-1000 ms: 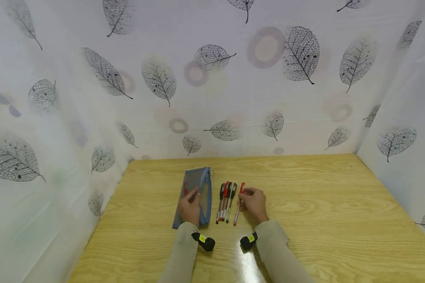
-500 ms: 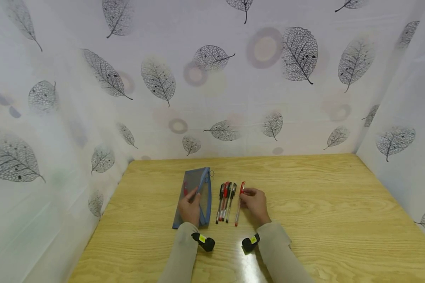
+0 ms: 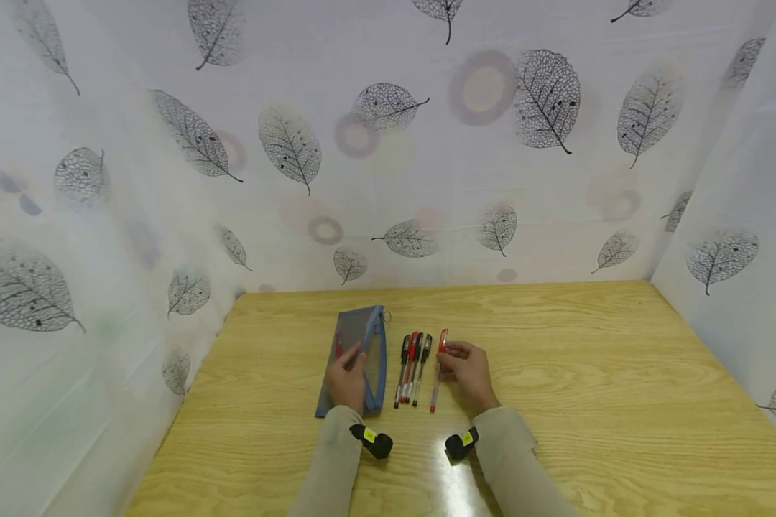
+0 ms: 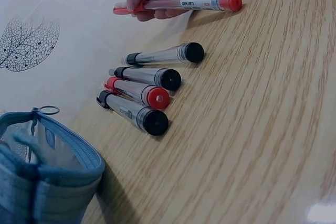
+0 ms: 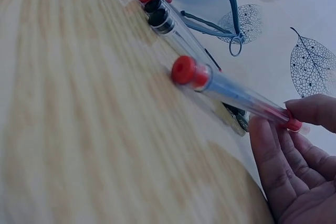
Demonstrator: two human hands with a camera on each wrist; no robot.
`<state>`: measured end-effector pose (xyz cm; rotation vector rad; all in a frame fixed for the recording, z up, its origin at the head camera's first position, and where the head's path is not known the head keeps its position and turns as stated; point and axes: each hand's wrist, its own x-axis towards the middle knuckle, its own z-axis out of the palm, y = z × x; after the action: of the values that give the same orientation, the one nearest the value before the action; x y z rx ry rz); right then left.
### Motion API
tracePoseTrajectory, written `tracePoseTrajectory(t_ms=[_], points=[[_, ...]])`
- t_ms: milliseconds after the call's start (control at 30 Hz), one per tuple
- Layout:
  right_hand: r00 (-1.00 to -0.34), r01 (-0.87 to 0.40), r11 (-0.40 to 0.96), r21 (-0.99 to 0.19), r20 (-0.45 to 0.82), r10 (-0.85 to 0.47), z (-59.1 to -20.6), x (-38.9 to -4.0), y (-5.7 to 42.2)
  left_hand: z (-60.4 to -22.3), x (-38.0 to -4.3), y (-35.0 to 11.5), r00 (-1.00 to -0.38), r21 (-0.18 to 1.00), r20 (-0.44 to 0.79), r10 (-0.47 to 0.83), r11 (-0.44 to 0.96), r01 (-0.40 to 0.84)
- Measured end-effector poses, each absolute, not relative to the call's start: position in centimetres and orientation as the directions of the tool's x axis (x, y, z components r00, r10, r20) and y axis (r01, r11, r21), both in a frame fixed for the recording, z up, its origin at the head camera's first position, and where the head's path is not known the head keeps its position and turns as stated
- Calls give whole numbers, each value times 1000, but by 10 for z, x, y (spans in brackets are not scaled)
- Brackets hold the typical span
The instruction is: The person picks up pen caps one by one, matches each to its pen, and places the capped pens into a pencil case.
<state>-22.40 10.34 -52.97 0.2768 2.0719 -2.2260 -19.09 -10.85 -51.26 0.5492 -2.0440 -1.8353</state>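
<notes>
My right hand (image 3: 467,370) pinches a red gel pen (image 3: 435,391) near its capped end, between thumb and fingers. In the right wrist view the pen's red end (image 5: 184,70) points toward the camera, close over the table. My left hand (image 3: 347,380) grips the blue mesh pencil pouch (image 3: 378,337) by the edge of its zipped opening, which gapes in the left wrist view. Through the mesh shows something red (image 3: 339,346), like a pen. Between the hands lie several pens side by side, among them a black pen (image 3: 398,384) and another red pen (image 4: 142,92).
The wood-grain table (image 3: 588,373) carries all of this. Behind it and at both sides hangs a pale curtain (image 3: 427,179) printed with leaves. A metal ring (image 4: 50,110) sits at the pouch's zip end. Each wrist wears a black camera (image 3: 376,442).
My right hand has shifted slightly right with the red pen, whose lower end swung right, leaving it a little more upright in the head view. The left hand and pouch stay still.
</notes>
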Motion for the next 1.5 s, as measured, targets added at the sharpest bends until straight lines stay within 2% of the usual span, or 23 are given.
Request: tracePoseTrajectory(t_ms=[733,1200,1500], points=[[-992,113,-159,-981,-121,38,-520,-229,92,-509,-190,-107,-866,994,14,-500,100,-41],[-993,115,-81,-990,-115,-10,-508,-232,72,-510,-190,-107,-864,995,14,-503,93,-37],[-994,104,-91,-990,-99,-54,-505,-237,60,-510,-189,-108,-866,996,16,-499,85,-31]])
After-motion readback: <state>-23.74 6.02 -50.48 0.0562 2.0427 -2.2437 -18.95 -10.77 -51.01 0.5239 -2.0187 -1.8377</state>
